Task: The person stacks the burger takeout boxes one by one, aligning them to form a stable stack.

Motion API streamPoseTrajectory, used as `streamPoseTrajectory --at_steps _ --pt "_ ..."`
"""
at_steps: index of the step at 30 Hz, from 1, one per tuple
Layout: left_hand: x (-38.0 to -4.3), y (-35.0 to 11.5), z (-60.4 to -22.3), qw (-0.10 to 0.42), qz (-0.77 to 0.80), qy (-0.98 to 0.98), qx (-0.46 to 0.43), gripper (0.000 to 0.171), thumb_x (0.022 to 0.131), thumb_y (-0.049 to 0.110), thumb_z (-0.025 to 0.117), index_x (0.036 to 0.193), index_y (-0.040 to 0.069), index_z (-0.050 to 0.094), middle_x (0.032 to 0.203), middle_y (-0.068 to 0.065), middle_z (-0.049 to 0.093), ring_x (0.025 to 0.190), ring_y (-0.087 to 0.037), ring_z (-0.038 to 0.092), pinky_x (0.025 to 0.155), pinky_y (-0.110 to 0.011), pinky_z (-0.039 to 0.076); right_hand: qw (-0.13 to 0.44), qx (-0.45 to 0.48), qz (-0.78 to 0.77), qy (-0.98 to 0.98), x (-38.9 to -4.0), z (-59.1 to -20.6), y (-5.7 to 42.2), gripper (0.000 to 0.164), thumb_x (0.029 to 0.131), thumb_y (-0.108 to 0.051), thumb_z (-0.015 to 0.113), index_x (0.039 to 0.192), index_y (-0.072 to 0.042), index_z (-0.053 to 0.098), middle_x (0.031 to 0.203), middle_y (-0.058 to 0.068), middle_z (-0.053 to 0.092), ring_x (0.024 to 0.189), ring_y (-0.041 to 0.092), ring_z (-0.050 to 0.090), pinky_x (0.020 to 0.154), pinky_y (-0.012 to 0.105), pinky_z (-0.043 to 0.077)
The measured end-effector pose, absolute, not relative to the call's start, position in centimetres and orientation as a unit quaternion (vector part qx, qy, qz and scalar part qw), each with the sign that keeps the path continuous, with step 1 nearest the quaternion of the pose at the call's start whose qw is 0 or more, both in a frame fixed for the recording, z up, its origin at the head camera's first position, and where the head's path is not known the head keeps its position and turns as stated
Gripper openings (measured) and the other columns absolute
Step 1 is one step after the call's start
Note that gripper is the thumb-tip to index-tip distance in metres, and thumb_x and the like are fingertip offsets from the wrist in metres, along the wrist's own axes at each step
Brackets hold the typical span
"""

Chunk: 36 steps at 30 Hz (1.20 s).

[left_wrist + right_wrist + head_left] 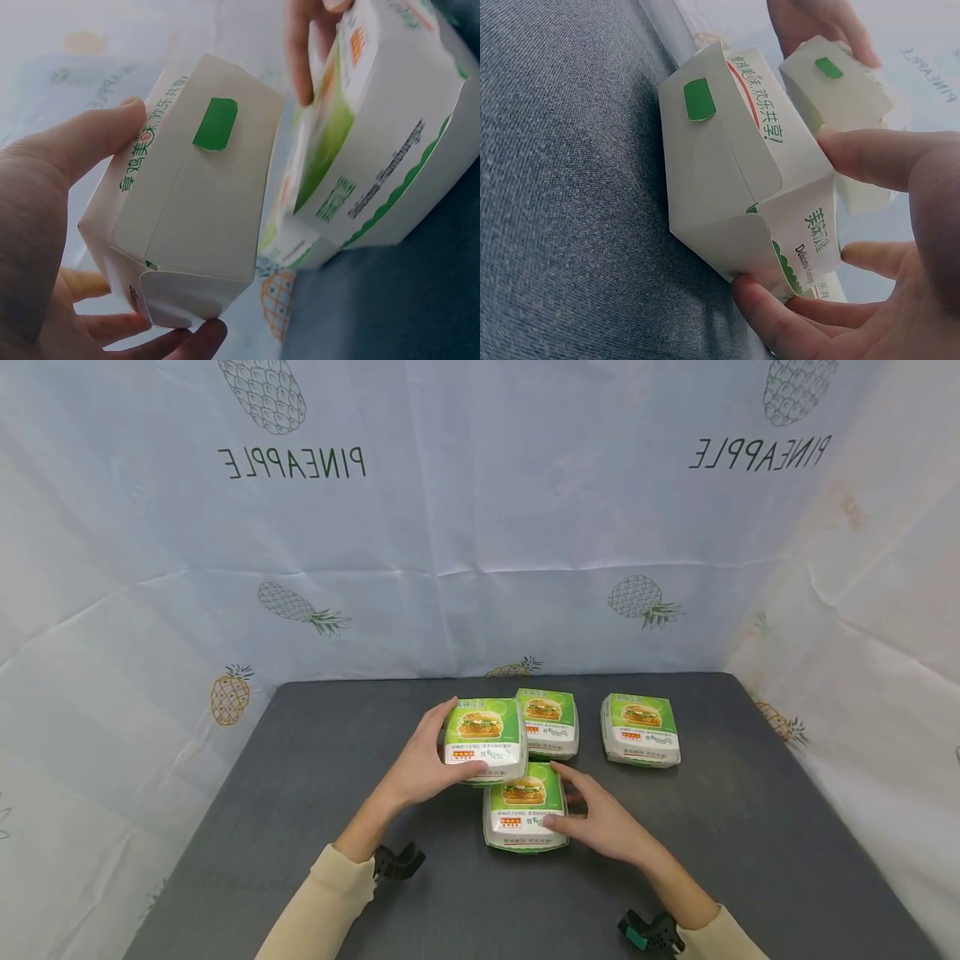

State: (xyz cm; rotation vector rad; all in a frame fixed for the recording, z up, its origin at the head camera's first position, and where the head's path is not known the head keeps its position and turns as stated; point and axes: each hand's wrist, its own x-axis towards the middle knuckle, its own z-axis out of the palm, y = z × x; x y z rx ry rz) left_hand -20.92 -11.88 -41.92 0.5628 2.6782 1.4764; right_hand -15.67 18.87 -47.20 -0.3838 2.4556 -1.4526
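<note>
My left hand [427, 766] grips a green and white cardboard burger box [487, 727], with the thumb on the near side and the other fingers round its far left side. In the left wrist view this box [210, 180] is held up off the table, showing a green tab on its side. My right hand [603, 817] holds a second, matching burger box [525, 822] by its right side, thumb on top and fingers behind. The right wrist view shows this box [720, 150] low at the table. In the head view the left box overlaps its far left corner.
Another matching box [547, 727] stands just behind the held ones, partly hidden by the left box. One more box [641, 731] sits farther right at the back. The dark table [360, 718] ends at a pineapple-print curtain [450, 527]. Black wrist devices [399, 862] are on both wrists.
</note>
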Motion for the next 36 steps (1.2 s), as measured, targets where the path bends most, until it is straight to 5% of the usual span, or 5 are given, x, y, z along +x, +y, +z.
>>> streamPoseTrajectory --at_steps 9,21,36 --pt "-19.6 -10.9 -42.4 0.02 0.463 0.866 0.185 0.111 0.077 0.046 0.088 0.163 0.016 0.024 0.163 -0.007 0.027 0.136 -0.027 0.041 0.106 -0.052 0.041 0.128 -0.136 -0.499 0.846 -15.7 -47.3 18.9 0.085 0.091 -0.036 0.078 0.16 -0.014 0.032 0.152 0.018 0.039 0.124 0.034 0.054 0.088 0.034 0.055" --pt "-18.5 -9.9 -42.9 0.038 0.474 0.859 0.19 0.11 0.078 0.043 0.088 0.163 0.017 0.024 0.163 -0.005 0.027 0.133 -0.025 0.044 0.105 -0.049 0.041 0.132 -0.134 -0.503 0.843 -15.6 -47.0 19.0 0.085 0.092 -0.035 0.078 0.16 -0.013 0.031 0.153 0.019 0.037 0.125 0.036 0.054 0.089 0.035 0.055" --pt "-17.4 -8.4 -42.9 0.043 0.472 0.858 0.2 0.111 0.076 0.049 0.087 0.162 0.015 0.026 0.163 -0.004 0.026 0.138 -0.025 0.04 0.108 -0.051 0.039 0.046 -0.156 -0.521 0.838 -14.6 -44.2 20.0 0.065 0.102 -0.029 0.065 0.158 -0.014 0.036 0.158 0.015 0.038 0.137 0.04 0.046 0.103 0.054 0.046"
